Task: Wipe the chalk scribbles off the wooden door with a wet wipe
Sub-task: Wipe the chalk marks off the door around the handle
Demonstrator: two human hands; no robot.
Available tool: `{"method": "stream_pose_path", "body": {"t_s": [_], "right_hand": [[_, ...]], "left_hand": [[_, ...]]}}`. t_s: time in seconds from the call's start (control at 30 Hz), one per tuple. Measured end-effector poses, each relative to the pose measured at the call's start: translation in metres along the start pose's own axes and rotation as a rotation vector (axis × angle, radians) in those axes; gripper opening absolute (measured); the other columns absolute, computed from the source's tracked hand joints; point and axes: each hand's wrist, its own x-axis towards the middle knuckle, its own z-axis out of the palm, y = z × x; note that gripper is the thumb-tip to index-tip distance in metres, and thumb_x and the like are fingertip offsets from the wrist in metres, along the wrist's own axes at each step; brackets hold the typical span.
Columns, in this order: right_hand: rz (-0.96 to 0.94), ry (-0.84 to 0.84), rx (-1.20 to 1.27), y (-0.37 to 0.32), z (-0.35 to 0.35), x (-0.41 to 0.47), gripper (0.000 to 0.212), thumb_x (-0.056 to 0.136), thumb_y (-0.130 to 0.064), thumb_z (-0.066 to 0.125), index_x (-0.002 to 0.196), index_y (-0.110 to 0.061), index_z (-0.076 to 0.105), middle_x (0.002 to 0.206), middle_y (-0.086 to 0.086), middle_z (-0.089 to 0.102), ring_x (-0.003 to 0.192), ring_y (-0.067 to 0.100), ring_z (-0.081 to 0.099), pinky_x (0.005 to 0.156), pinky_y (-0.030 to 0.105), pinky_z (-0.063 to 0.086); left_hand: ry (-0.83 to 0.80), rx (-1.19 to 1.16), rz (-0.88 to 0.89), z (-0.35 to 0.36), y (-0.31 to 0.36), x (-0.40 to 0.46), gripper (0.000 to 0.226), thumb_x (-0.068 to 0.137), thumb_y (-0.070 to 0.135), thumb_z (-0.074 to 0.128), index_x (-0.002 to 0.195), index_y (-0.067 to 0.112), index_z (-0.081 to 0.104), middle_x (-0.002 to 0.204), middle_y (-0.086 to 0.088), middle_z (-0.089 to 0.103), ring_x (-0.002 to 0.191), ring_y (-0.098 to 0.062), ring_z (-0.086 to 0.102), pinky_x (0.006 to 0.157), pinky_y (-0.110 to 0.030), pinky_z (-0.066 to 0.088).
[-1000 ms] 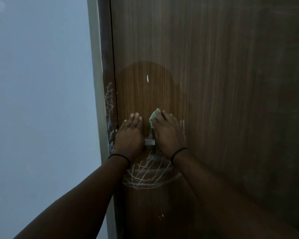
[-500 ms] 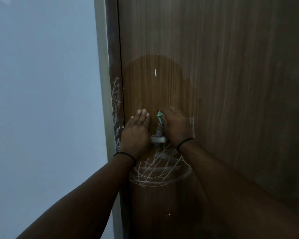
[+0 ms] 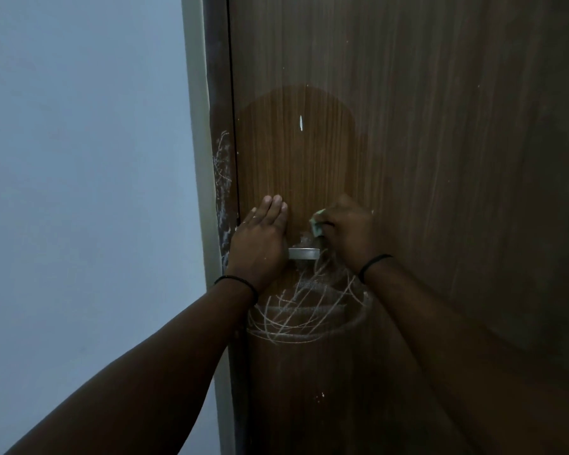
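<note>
A brown wooden door (image 3: 424,159) fills the right of the head view. White chalk scribbles (image 3: 303,307) loop across it below a metal handle (image 3: 304,253). A darker damp patch (image 3: 296,152) spreads above the handle. My right hand (image 3: 347,231) grips a pale green wet wipe (image 3: 316,224) and presses it on the door just above the handle's right end. My left hand (image 3: 260,241) lies flat against the door left of the handle, fingers straight and pointing up.
More chalk marks (image 3: 222,192) run down the dark door frame (image 3: 217,93) at the left edge of the door. A pale wall (image 3: 79,159) lies left of the frame. A small white fleck (image 3: 301,123) sits high in the damp patch.
My right hand has curled round the wipe and slid from above the handle's middle to the right and slightly down. The left hand stays flat on the door.
</note>
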Motion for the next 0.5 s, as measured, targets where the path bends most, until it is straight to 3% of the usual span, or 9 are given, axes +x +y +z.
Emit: {"method": "stream_pose_path", "body": {"t_s": [0.03, 0.13, 0.2, 0.3, 0.4, 0.43, 0.5], "right_hand": [[0.048, 0.048, 0.020, 0.007, -0.006, -0.001, 0.008, 0.087, -0.009, 0.068, 0.088, -0.011, 0.076, 0.091, 0.002, 0.059, 0.078, 0.011, 0.054, 0.066, 0.008, 0.034], [0.076, 0.120, -0.014, 0.004, -0.008, -0.001, 0.007, 0.082, -0.001, 0.070, 0.082, -0.006, 0.075, 0.087, 0.010, 0.061, 0.073, 0.018, 0.058, 0.062, 0.019, 0.038], [-0.015, 0.041, -0.052, -0.010, 0.002, -0.005, 0.009, 0.084, -0.002, 0.066, 0.085, -0.007, 0.073, 0.089, 0.009, 0.060, 0.076, 0.017, 0.056, 0.060, 0.023, 0.043], [-0.095, -0.075, -0.100, -0.009, 0.007, -0.018, 0.012, 0.089, -0.009, 0.062, 0.092, -0.009, 0.073, 0.091, 0.008, 0.061, 0.086, 0.024, 0.058, 0.070, 0.039, 0.050], [0.034, 0.083, -0.019, 0.012, -0.009, -0.025, 0.010, 0.087, -0.003, 0.066, 0.091, -0.003, 0.075, 0.092, 0.015, 0.065, 0.090, 0.030, 0.059, 0.076, 0.045, 0.050], [0.117, 0.178, 0.040, 0.020, -0.015, -0.025, 0.009, 0.086, -0.001, 0.067, 0.089, -0.002, 0.075, 0.091, 0.016, 0.065, 0.088, 0.031, 0.060, 0.075, 0.042, 0.051], [0.256, 0.298, 0.125, 0.025, -0.023, -0.019, 0.009, 0.088, -0.002, 0.066, 0.089, 0.000, 0.075, 0.094, 0.016, 0.063, 0.085, 0.024, 0.059, 0.074, 0.022, 0.048]], "left_hand": [[-0.002, 0.004, -0.006, 0.000, 0.001, -0.001, 0.052, 0.099, 0.016, 0.036, 0.151, 0.010, 0.030, 0.160, -0.007, 0.026, 0.150, -0.022, 0.017, 0.121, -0.038, 0.015], [0.004, 0.006, -0.026, 0.001, 0.005, -0.002, 0.053, 0.100, 0.017, 0.035, 0.152, 0.010, 0.027, 0.161, -0.008, 0.023, 0.150, -0.023, 0.014, 0.121, -0.038, 0.013], [0.007, 0.004, -0.032, 0.000, 0.006, -0.002, 0.053, 0.101, 0.017, 0.035, 0.152, 0.009, 0.027, 0.161, -0.008, 0.023, 0.150, -0.023, 0.014, 0.122, -0.038, 0.013], [-0.005, 0.021, -0.028, -0.002, 0.005, -0.001, 0.053, 0.100, 0.017, 0.035, 0.152, 0.010, 0.028, 0.161, -0.007, 0.023, 0.150, -0.022, 0.014, 0.122, -0.038, 0.013], [-0.012, 0.026, -0.024, -0.004, 0.006, -0.002, 0.053, 0.100, 0.018, 0.036, 0.152, 0.010, 0.029, 0.161, -0.007, 0.024, 0.150, -0.022, 0.015, 0.122, -0.037, 0.013], [-0.010, 0.030, -0.030, -0.004, 0.007, -0.002, 0.053, 0.100, 0.018, 0.036, 0.152, 0.010, 0.029, 0.161, -0.007, 0.024, 0.150, -0.022, 0.015, 0.121, -0.037, 0.013], [-0.001, 0.033, -0.041, -0.003, 0.009, -0.002, 0.054, 0.100, 0.018, 0.036, 0.152, 0.010, 0.028, 0.161, -0.008, 0.024, 0.150, -0.023, 0.014, 0.121, -0.038, 0.012]]}}
